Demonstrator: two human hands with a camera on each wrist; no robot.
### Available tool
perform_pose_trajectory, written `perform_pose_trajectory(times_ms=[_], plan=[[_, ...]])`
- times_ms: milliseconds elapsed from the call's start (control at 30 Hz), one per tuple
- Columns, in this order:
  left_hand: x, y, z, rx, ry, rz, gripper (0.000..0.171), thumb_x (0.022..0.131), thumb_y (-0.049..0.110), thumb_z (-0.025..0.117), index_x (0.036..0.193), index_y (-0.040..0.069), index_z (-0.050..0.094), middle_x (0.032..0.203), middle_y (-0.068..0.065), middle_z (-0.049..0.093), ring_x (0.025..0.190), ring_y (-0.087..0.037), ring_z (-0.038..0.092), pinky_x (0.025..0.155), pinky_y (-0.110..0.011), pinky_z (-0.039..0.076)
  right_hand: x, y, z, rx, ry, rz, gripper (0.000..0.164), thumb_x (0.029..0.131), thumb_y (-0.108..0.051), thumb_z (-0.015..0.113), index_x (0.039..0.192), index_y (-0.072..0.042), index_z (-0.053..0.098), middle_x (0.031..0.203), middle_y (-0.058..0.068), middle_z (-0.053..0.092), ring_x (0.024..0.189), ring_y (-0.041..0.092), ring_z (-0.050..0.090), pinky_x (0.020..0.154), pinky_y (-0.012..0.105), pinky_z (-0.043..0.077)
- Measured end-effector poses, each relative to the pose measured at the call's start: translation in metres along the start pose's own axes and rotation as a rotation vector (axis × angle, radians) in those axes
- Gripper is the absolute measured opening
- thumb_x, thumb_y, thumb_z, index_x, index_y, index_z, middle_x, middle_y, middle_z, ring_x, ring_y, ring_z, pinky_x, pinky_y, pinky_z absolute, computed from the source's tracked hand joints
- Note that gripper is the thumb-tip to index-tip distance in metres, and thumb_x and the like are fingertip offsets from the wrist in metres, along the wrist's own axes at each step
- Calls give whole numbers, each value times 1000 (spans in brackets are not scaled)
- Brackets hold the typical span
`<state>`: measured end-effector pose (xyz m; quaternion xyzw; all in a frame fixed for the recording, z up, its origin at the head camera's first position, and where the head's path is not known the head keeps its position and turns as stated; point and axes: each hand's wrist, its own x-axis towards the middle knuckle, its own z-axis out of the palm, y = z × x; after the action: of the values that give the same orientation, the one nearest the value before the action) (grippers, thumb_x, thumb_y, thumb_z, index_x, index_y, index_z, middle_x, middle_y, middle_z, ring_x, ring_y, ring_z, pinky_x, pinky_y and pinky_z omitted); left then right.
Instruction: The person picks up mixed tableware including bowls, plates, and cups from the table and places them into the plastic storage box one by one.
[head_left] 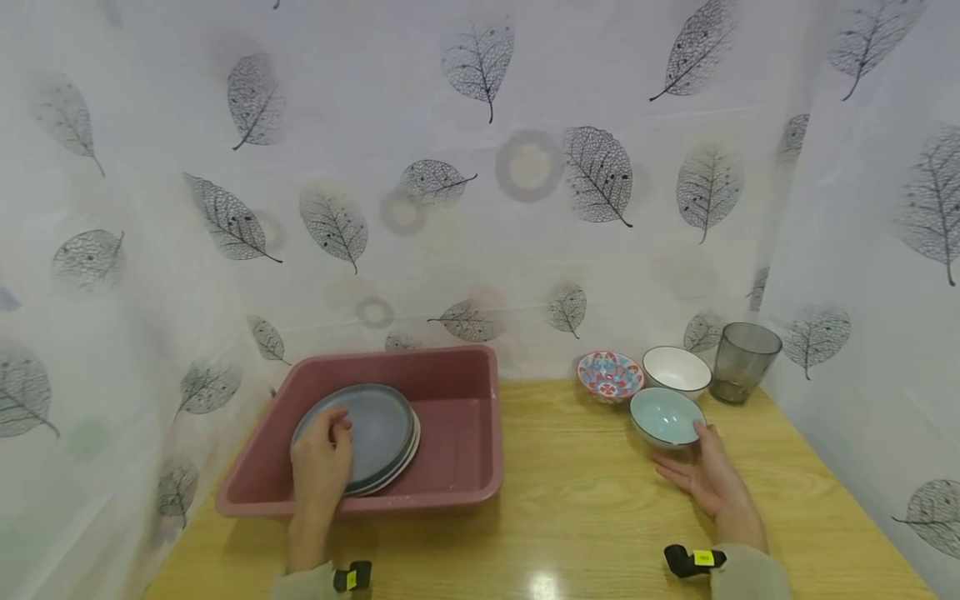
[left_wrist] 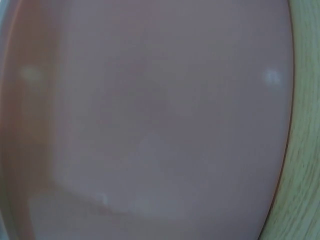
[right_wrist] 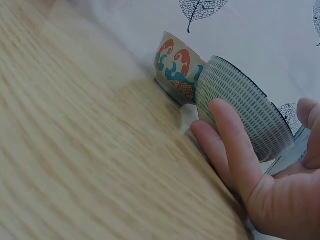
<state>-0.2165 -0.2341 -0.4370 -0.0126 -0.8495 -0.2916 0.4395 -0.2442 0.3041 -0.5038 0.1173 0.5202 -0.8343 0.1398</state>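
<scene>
In the head view, my left hand [head_left: 321, 458] is over a stack of plates with a grey plate [head_left: 378, 429] on top, inside a pink basin [head_left: 461, 502]. Its fingers hang loosely curled and no object shows in them; whether they touch the plate is unclear. My right hand [head_left: 720, 483] is at the near right side of a pale blue bowl [head_left: 666, 415], thumb by the rim and other fingers extended low in front. In the right wrist view the bowl's outside [right_wrist: 240, 105] has a green dashed pattern, and straight fingers [right_wrist: 232, 135] overlap its lower side.
A red-and-blue patterned bowl [head_left: 610, 375], a white bowl [head_left: 677, 371] and a grey see-through cup [head_left: 744, 362] stand behind the pale blue bowl on the wooden table [head_left: 570, 500]. A leaf-printed curtain [head_left: 420, 275] encloses the table. The left wrist view shows mostly the basin's wall [left_wrist: 165, 120].
</scene>
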Motion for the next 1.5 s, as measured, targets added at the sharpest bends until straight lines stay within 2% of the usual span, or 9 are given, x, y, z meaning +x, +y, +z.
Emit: perform_pose_trajectory(times_ms=[100, 300, 700, 933, 1100, 1267, 1500], plan=[[1, 0, 1, -2, 3, 9, 15, 87, -8, 57, 95, -5, 69, 78, -14, 71, 70, -31, 65, 65, -42, 44, 2, -1, 1, -4, 3, 1, 81, 104, -53, 22, 132, -35, -52, 153, 11, -42, 93, 19, 69, 96, 45, 52], [1, 0, 1, -9, 1, 20, 15, 86, -8, 57, 95, -5, 69, 77, -14, 71, 70, -31, 64, 65, -43, 45, 5, -2, 2, -14, 9, -10, 85, 105, -49, 28, 134, -34, -51, 156, 13, -36, 93, 18, 70, 93, 42, 54], [-1, -1, -1, 13, -30, -24, 15, 89, -5, 57, 96, -2, 69, 79, -13, 71, 70, -28, 64, 63, -42, 45, 10, -2, 8, 18, 82, -21, 90, 104, -44, 39, 142, -38, -42, 159, 13, -29, 87, 19, 71, 90, 39, 55], [-1, 0, -1, 16, -31, -24, 14, 89, -5, 58, 96, -2, 69, 79, -13, 71, 69, -27, 63, 63, -41, 45, 12, -1, 8, 17, 82, -23, 86, 106, -36, 38, 144, -39, -39, 160, 17, -25, 86, 18, 71, 89, 37, 56], [-1, -1, 0, 16, -19, -3, 14, 88, -6, 58, 95, -3, 69, 78, -13, 71, 67, -26, 62, 62, -39, 44, 14, 2, 7, 4, 81, -35, 84, 106, -28, 38, 148, -36, -34, 161, 22, -15, 88, 15, 70, 88, 38, 56], [-1, -2, 0, 18, -25, -16, 14, 88, -6, 57, 95, -2, 69, 78, -13, 71, 68, -27, 63, 62, -39, 44, 16, 4, 5, -6, 80, -57, 82, 106, -23, 38, 151, -33, -30, 159, 26, -5, 88, 15, 70, 88, 40, 56], [-1, -2, -1, 12, -43, -36, 15, 89, -5, 57, 96, -2, 70, 79, -12, 72, 69, -26, 64, 62, -31, 43, 13, 5, 4, 7, 45, -48, 82, 107, -27, 37, 150, -34, -33, 161, 25, -9, 93, 15, 69, 94, 41, 53]])
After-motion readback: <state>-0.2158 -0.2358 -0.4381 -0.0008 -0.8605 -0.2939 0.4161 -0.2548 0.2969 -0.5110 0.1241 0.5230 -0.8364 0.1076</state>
